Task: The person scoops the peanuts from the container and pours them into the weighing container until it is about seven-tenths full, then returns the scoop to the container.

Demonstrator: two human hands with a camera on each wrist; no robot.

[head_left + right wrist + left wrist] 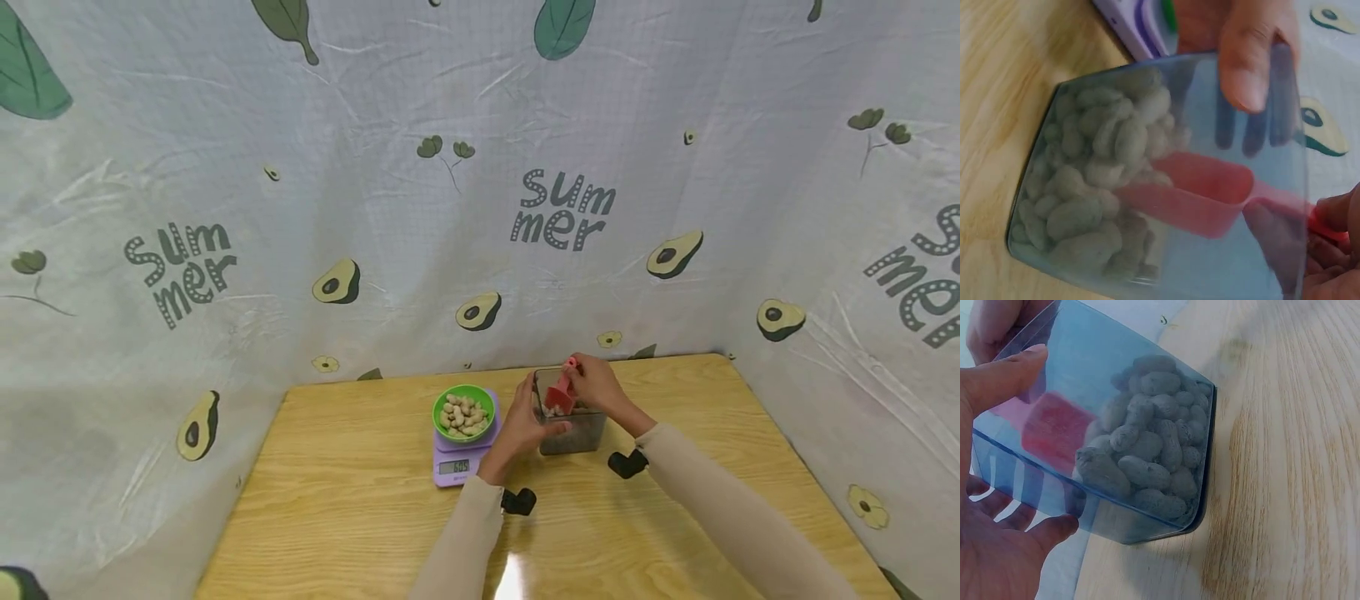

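Note:
A see-through bluish-grey plastic bin [573,437] stands on the table near its back edge. Peanuts in their shells [1154,437] fill its lower part. My left hand [521,425] grips the bin at its left side, thumb on the front wall and fingers spread along the side. Between the fingers and thumb of my right hand [597,382] is the handle of a red scoop [1204,194]. The scoop points down inside the bin, and its tip touches the peanuts. In the right wrist view, its bowl shows through the wall.
Left of the bin lies a purple kitchen scale [450,446] with a lit number display. On it sits a green bowl [438,400] holding more peanuts [462,415]. The wooden table [337,500] meets a printed cloth backdrop [420,317] behind and at the sides.

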